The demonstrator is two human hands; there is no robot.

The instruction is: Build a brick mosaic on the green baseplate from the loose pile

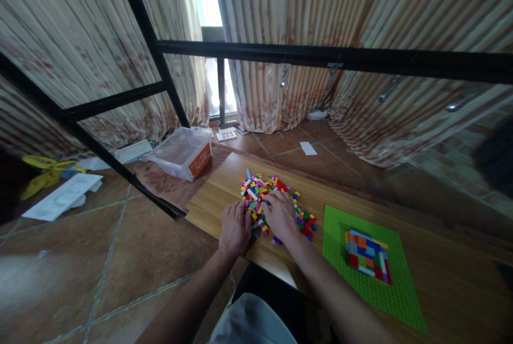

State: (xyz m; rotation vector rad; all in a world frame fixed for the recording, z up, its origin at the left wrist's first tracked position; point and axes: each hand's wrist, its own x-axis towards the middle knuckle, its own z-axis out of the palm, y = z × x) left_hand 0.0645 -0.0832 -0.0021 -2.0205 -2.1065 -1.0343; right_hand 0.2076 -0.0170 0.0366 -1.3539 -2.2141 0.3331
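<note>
A heap of small multicoloured toy bricks (256, 192) lies on the wooden table. At its left edge rests my left hand (234, 227), the fingers curled together against the bricks; whatever they may hold is hidden. My right hand (280, 215) reaches over the middle of the heap, thumb and fingers a little apart among the bricks, no held brick visible. To the right lies a green baseplate (334, 226). A flat block of red, blue, orange, green and white bricks (366, 254) sits on it.
A clear plastic box (172, 154) with an orange label stands on the floor beyond the table's left end. A black metal frame (256, 51) crosses in front of the curtains (280, 7). White foam pieces (60, 197) and a paper (308, 148) lie on the tiles.
</note>
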